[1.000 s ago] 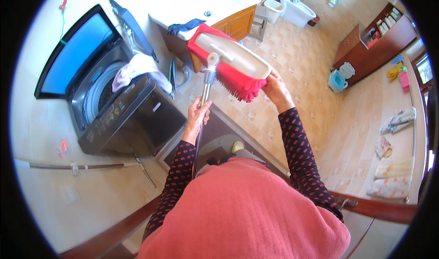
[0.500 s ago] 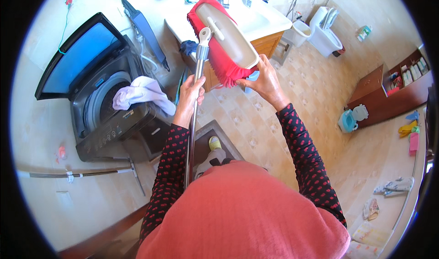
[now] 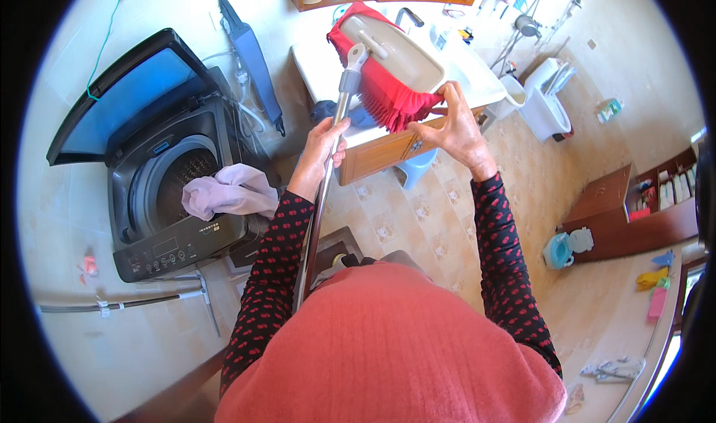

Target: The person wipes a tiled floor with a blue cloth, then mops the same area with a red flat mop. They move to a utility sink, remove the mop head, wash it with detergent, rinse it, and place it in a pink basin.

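Observation:
A flat mop is raised in front of me, its beige plate [image 3: 399,61] facing up and tilted. A red chenille mop cover [image 3: 389,101] wraps the plate's edge, with its fringe hanging at the near side. My left hand [image 3: 319,156] is closed around the metal mop pole [image 3: 343,104], a little below the swivel joint. At the plate's near right corner, my right hand [image 3: 461,130] pinches the cover's edge, fingers on top and thumb beneath. The pole runs down along my left forearm toward my body.
Left stands a washing machine [image 3: 160,255], lid raised, a pale lilac cloth [image 3: 231,192] over its rim. Beyond the mop is a white washbasin counter [image 3: 309,69], with a blue stool [image 3: 416,169] by its cabinet. A toilet [image 3: 548,110] and brown cabinet [image 3: 597,218] are at right.
The view has shifted, so the surroundings sit differently. The mop head stands slightly farther out over the counter. My right hand's fingers have moved up over the cover's corner; my left still grips the pole.

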The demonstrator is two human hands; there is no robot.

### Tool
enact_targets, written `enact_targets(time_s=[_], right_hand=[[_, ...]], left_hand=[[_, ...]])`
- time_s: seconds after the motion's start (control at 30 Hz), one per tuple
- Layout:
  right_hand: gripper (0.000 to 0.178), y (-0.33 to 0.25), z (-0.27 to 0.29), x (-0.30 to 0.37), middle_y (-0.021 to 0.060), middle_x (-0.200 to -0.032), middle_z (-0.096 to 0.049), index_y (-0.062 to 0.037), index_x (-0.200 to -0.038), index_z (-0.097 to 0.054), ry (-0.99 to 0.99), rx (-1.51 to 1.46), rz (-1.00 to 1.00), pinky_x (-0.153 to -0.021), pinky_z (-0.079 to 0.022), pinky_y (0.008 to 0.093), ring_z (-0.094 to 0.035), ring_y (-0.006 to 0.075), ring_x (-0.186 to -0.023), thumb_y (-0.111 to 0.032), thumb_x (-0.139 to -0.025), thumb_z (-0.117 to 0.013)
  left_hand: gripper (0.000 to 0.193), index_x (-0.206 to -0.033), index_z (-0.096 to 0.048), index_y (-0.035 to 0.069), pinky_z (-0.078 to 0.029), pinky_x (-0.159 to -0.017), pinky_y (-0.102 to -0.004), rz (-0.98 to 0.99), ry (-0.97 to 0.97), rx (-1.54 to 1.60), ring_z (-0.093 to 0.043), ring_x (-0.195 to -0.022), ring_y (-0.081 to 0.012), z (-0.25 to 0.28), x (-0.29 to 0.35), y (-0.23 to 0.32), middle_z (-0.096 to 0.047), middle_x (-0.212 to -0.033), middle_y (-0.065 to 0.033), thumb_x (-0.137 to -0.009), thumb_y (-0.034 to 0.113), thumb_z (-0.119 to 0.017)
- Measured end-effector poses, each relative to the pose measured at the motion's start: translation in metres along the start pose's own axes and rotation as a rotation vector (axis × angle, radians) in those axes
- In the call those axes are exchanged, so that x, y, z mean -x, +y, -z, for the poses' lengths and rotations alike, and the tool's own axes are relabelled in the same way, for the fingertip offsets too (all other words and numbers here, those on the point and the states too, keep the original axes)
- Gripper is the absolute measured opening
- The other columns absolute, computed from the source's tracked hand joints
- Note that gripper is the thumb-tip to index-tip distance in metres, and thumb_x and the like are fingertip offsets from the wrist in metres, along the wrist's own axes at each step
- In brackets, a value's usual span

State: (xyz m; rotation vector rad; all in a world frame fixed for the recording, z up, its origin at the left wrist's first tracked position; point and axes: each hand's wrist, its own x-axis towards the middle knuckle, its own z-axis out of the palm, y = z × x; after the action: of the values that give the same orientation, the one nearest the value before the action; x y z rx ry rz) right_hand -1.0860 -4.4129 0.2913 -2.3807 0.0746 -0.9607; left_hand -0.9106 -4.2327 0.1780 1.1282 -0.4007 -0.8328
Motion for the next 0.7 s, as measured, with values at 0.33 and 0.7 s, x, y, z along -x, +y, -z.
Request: enact_targets(time_s=[0.33, 0.7], right_hand=[[0.062, 0.068, -0.012, -0.046, 0.0102, -0.097, -0.048, 0.0024, -0.093, -0.048, 0.01, 0.035, 0.076, -0.067, -0.06, 0.0299, -0.061, 0.0177, -0.082, -0.034, -0.066, -0.09], [0.057, 0.153, -0.014, -0.115, 0.0121, -0.096, -0.051, -0.0008, -0.088, -0.046, -0.007, -0.04, 0.232, -0.063, -0.055, 0.0321, -0.059, 0.0215, -0.074, -0.03, -0.067, -0.09]], left_hand=[[0.022, -0.094, -0.055, 0.016, -0.028, -0.033, -0.0223, 0.047, 0.11, 0.057, -0.04, -0.039, -0.0056, -0.005, -0.031, -0.008, -0.043, -0.056, 0.0041, -0.089, 0.031, -0.071], [0.028, -0.108, -0.06, 0.01, -0.029, -0.036, -0.0227, 0.029, 0.315, 0.049, -0.038, -0.04, -0.0056, -0.04, -0.089, -0.01, -0.044, -0.057, 0.0023, -0.095, 0.034, -0.064]])
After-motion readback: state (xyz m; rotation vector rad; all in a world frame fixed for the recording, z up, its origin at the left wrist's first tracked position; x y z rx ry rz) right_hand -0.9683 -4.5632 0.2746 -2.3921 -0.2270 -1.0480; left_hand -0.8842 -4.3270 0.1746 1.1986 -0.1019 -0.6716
